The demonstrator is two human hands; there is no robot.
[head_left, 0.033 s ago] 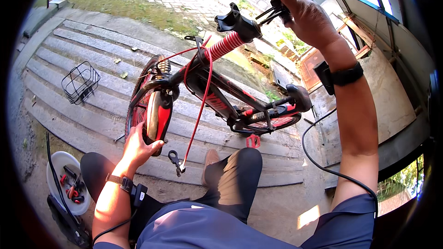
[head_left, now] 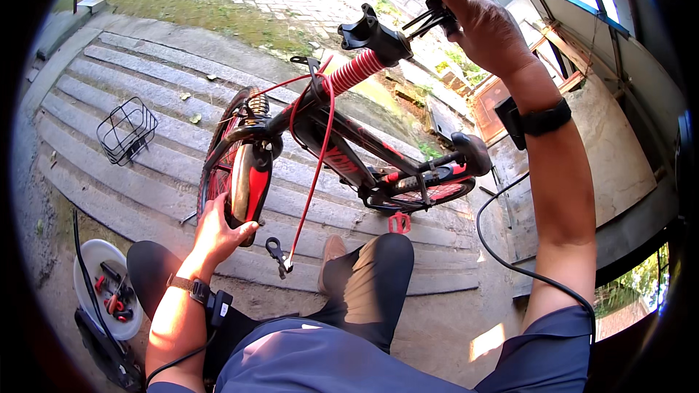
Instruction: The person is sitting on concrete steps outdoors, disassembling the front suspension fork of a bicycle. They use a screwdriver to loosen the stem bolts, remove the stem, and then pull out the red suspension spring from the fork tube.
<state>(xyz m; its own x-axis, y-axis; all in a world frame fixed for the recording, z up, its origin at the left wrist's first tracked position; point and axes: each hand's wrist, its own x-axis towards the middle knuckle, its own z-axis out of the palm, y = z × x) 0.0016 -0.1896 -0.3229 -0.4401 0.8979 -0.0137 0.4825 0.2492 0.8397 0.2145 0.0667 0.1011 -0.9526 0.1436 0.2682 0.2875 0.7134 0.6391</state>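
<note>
A black and red bicycle (head_left: 342,164) stands before me with its front wheel towards me. My left hand (head_left: 216,235) grips the front wheel (head_left: 218,171) low down, its thumb at the lower end of the black and red front mudguard (head_left: 253,178). Up at the right, my right hand (head_left: 484,33) is closed round a black folding hex key set (head_left: 441,17). One key points at the black handlebar stem (head_left: 375,36), which has no bar in it; whether its tip sits in a bolt, I cannot tell. From a red cable (head_left: 314,182) hangs a black brake lever clamp (head_left: 275,251).
A black wire basket (head_left: 128,131) lies on the slatted stone paving at the left. Beside my left knee stands a white tub (head_left: 89,255) with several tools. A red pedal (head_left: 399,223) sticks out near my right knee. Boards (head_left: 582,167) lean at the right.
</note>
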